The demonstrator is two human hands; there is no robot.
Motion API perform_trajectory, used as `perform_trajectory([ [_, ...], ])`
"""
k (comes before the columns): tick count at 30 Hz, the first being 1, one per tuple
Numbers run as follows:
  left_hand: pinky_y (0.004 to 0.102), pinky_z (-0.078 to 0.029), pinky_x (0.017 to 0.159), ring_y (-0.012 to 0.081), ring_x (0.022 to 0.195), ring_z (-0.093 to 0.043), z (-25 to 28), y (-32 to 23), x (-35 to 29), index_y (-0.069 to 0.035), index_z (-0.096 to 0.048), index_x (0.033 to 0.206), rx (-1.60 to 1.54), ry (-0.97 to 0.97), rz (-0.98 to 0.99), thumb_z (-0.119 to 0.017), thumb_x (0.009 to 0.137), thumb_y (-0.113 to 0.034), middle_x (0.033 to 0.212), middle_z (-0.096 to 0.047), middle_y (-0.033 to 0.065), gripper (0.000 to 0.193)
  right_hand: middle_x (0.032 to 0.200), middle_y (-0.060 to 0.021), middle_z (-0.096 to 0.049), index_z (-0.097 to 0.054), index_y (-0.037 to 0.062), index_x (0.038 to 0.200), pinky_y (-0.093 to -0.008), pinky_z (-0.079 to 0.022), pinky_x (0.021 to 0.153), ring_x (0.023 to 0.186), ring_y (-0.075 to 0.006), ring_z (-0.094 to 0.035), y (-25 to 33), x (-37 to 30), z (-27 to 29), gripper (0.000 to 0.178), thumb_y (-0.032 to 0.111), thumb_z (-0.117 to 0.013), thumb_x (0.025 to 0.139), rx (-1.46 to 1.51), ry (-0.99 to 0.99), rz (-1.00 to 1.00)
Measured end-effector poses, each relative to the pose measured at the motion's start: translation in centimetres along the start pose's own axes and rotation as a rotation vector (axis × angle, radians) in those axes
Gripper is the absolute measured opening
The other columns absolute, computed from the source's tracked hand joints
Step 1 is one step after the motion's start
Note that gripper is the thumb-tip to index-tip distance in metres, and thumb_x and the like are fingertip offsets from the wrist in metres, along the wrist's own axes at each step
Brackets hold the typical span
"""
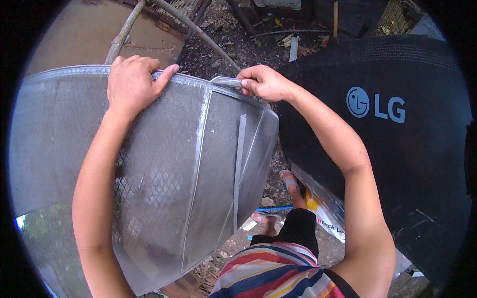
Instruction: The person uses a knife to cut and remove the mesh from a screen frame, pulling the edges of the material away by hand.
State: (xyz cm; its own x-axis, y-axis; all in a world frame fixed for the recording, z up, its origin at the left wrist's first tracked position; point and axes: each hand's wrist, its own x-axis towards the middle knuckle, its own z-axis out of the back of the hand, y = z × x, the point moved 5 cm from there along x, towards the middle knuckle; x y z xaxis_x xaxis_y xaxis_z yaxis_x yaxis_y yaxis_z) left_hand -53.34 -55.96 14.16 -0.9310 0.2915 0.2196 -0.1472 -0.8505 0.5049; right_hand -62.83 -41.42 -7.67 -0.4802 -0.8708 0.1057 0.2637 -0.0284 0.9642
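A large curved grey mesh panel point(164, 149), with pale metal ribs and a silver rim, spans the left and middle of the head view. My left hand point(136, 79) is closed over its upper rim, the thumb lying along the edge and the other fingertips hidden behind. Further right on the same rim, my right hand point(261, 82) pinches a silvery strip point(227, 82) that lifts away from the edge. What the strip is made of, I cannot tell. A flat grey bar point(240, 164) runs down the mesh below that hand.
A big black sheet point(367, 159) with a pale printed logo fills the right side. Wooden poles point(198, 35) cross behind the rim, beside muddy brown water point(94, 35). Below are my sandalled feet point(290, 179), a printed plastic bag point(328, 218) and a blue stick point(273, 208).
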Motion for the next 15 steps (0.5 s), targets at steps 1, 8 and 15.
perform_trajectory([
  [1, 0.0376, -0.039, 0.067, 0.0263, 0.065, -0.057, 0.0, 0.2, 0.0, -0.007, -0.064, 0.063, 0.007, -0.002, 0.000, -0.065, 0.086, -0.046, 0.060, -0.058, 0.0079, 0.045, 0.081, -0.0045, -0.063, -0.064, 0.0002, 0.102, -0.0295, -0.049, 0.070, 0.072, -0.0136, -0.059, -0.5, 0.2, -0.3, 0.019, 0.012, -0.050, 0.097, 0.146, 0.102, -0.067],
  [8, 0.0378, -0.038, 0.066, 0.0259, 0.065, -0.057, -0.3, 0.3, -0.1, -0.007, -0.065, 0.065, 0.014, 0.056, 0.025, -0.065, 0.086, -0.045, 0.061, -0.059, 0.0075, 0.044, 0.080, -0.0053, -0.067, -0.066, 0.0020, 0.102, -0.0323, -0.051, 0.070, 0.072, -0.0161, -0.062, 0.6, -1.7, -1.2, 0.020, 0.015, -0.053, 0.094, -0.104, -0.209, 0.072],
  [15, 0.0377, -0.039, 0.068, 0.0254, 0.067, -0.058, -0.1, 0.3, 0.1, -0.007, -0.065, 0.065, -0.018, 0.032, -0.015, -0.065, 0.086, -0.044, 0.062, -0.060, 0.0070, 0.043, 0.080, -0.0064, -0.067, -0.064, 0.0012, 0.102, -0.0319, -0.051, 0.071, 0.072, -0.0154, -0.064, 0.2, -3.2, -4.0, 0.020, 0.012, -0.049, 0.095, 0.255, -0.259, -0.020],
])
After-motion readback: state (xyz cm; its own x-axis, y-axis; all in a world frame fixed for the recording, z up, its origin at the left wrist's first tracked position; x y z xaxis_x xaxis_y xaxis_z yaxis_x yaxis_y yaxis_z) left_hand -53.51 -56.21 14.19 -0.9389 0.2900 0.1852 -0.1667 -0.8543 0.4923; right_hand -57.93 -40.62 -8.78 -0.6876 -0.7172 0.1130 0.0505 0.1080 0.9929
